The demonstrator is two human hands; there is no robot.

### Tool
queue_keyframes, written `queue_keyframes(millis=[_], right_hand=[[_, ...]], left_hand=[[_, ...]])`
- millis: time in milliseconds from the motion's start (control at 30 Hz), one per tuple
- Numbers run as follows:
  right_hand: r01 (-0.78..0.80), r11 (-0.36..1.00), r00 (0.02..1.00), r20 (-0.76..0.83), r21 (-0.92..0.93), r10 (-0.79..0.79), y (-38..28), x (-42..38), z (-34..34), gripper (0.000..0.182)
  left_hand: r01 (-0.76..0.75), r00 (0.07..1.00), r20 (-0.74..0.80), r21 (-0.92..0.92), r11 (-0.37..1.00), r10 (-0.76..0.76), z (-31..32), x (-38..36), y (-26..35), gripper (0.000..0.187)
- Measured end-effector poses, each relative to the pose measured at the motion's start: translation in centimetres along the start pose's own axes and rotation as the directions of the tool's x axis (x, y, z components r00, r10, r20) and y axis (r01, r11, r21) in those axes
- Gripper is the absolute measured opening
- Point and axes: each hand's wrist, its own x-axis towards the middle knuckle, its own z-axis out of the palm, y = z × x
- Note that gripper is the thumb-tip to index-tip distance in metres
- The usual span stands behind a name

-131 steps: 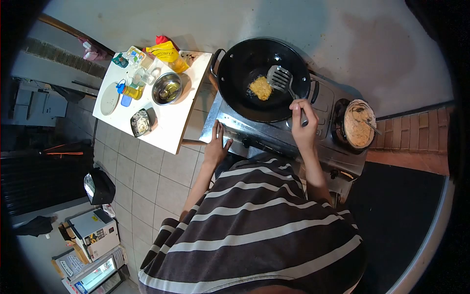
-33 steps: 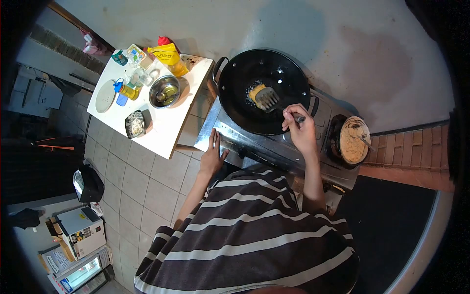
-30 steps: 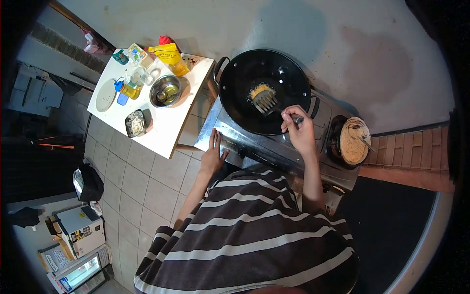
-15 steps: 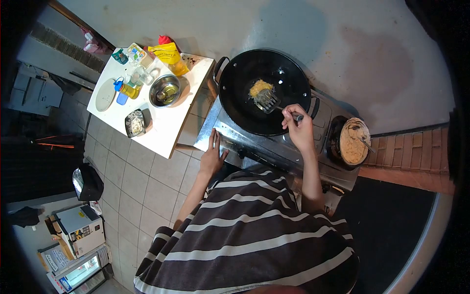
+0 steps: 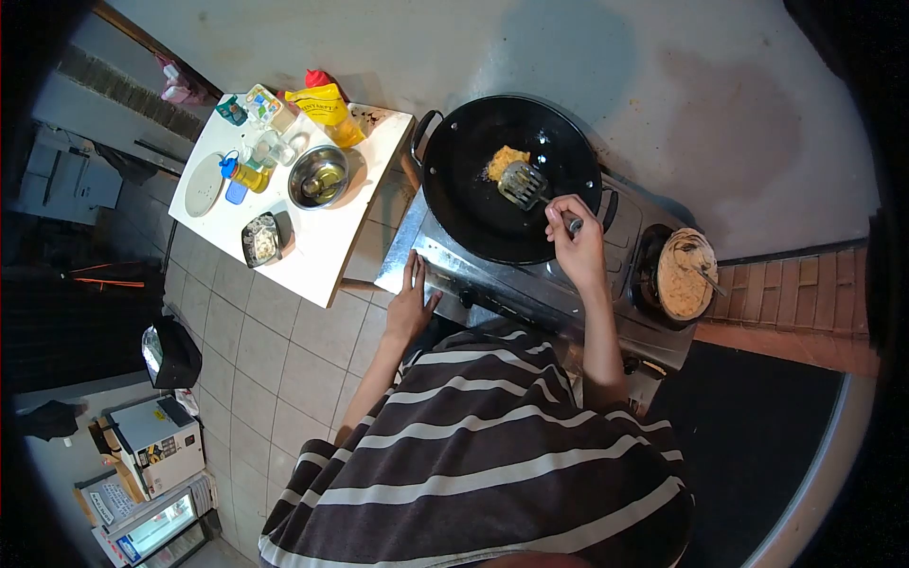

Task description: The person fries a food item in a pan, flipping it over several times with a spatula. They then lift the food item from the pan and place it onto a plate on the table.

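Observation:
My right hand (image 5: 576,241) grips the handle of a slotted spatula (image 5: 522,186) over the large black wok (image 5: 483,232). The spatula's head touches or lies right beside a small yellow-orange piece of food (image 5: 508,161) in the wok. At the stove's left front edge, my left hand (image 5: 410,303) rests with its fingers stretched out and holds nothing. The wok stands on a metal stove (image 5: 530,284). To its right is a bowl of orange batter (image 5: 684,279) with a spoon in it.
On the white table (image 5: 308,251) at the left stand a metal bowl (image 5: 319,176), a black tray of pale food (image 5: 260,239), a yellow pouch (image 5: 324,104), an oil bottle (image 5: 248,174) and a pale plate (image 5: 204,185). A wall (image 5: 663,95) rises behind the stove.
The spatula head has shifted slightly right and up, and the food piece has moved a little up in the wok. My left hand has stayed in place.

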Motion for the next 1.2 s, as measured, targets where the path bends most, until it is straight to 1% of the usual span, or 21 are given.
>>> queue_keyframes(millis=[67, 133, 267, 333, 467, 567, 767, 833, 1000, 1067, 1200], right_hand=[[0.014, 1.000, 1.000, -0.002, -0.012, -0.014, -0.2, -0.1, -0.1, 0.013], [0.078, 0.995, 0.996, -0.038, -0.057, -0.080, -0.3, -0.1, -0.5, 0.012], [0.081, 0.995, 0.994, -0.073, -0.060, -0.085, -1.0, -0.2, -1.2, 0.013], [0.120, 0.982, 0.988, -0.080, -0.144, -0.132, -0.9, -0.3, -1.5, 0.012], [0.105, 0.984, 0.990, -0.080, -0.146, -0.118, -1.3, -0.5, -1.4, 0.011], [0.118, 0.987, 0.989, -0.071, -0.110, -0.126, -1.0, -0.5, -1.3, 0.011], [0.098, 0.975, 0.994, -0.035, -0.197, -0.107, -1.1, -0.3, -0.8, 0.013], [0.158, 0.956, 0.986, -0.022, -0.246, -0.168, -1.7, -0.3, -0.6, 0.013], [0.202, 0.964, 0.978, -0.009, -0.175, -0.207, -2.3, -0.7, 0.6, 0.012], [0.233, 0.960, 0.972, 0.038, -0.157, -0.230, -2.0, -0.6, 0.9, 0.012], [0.197, 0.963, 0.980, 0.056, -0.182, -0.190, -1.6, -0.5, 1.4, 0.015]], left_hand=[[0.017, 1.000, 0.019, -0.005, 1.000, -0.017, -0.1, 0.0, 0.1, 0.078], [0.023, 0.999, 0.026, 0.000, 1.000, -0.023, -0.2, 0.0, 0.1, 0.078], [0.018, 1.000, 0.011, 0.006, 1.000, -0.018, 0.1, -0.1, 0.0, 0.078], [0.023, 0.999, 0.023, 0.005, 1.000, -0.024, -0.1, 0.1, 0.1, 0.078], [0.031, 0.999, 0.032, 0.004, 1.000, -0.031, -0.2, 0.0, 0.2, 0.078], [0.038, 0.999, 0.036, -0.007, 0.999, -0.038, -0.3, 0.0, 0.4, 0.078], [0.013, 1.000, 0.008, -0.002, 1.000, -0.013, 0.0, -0.1, 0.0, 0.077], [0.018, 1.000, 0.014, -0.004, 1.000, -0.018, 0.1, -0.1, 0.0, 0.077], [0.025, 0.999, 0.024, -0.016, 1.000, -0.025, -0.3, 0.0, 0.4, 0.078], [0.042, 0.998, 0.040, -0.011, 0.999, -0.042, -0.4, 0.0, 0.5, 0.079], [0.025, 0.999, 0.025, -0.017, 1.000, -0.024, -0.3, -0.1, 0.3, 0.079]])
